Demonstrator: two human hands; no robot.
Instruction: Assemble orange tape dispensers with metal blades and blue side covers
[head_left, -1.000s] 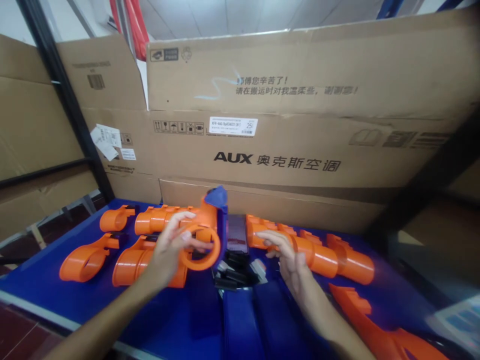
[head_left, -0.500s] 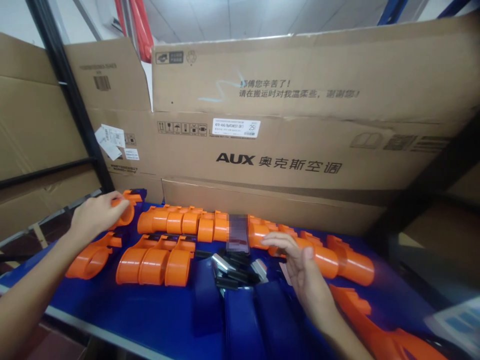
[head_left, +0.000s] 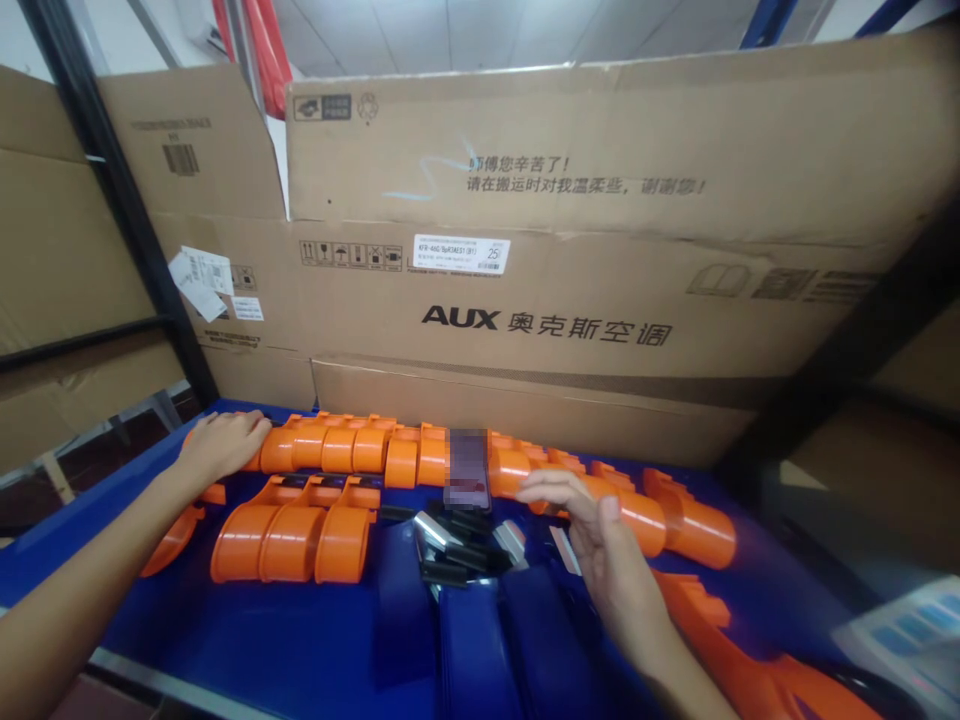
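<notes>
- Grip: our left hand [head_left: 225, 443] covers the back row's left end of orange rings [head_left: 335, 450]; we cannot tell whether it pinches.
- Our right hand [head_left: 600, 530]: half-open, near rings.
- Carton [head_left: 360, 305]: "AUX 奥克斯空调"; label [head_left: 460, 254], "25".

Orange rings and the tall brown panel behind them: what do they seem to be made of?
The orange rings look like smooth, semi-glossy plastic, probably moulded, given their even colour and soft highlights. The tall brown panel looks like matt cardboard, judging by its fold lines and printed packaging marks.
</notes>
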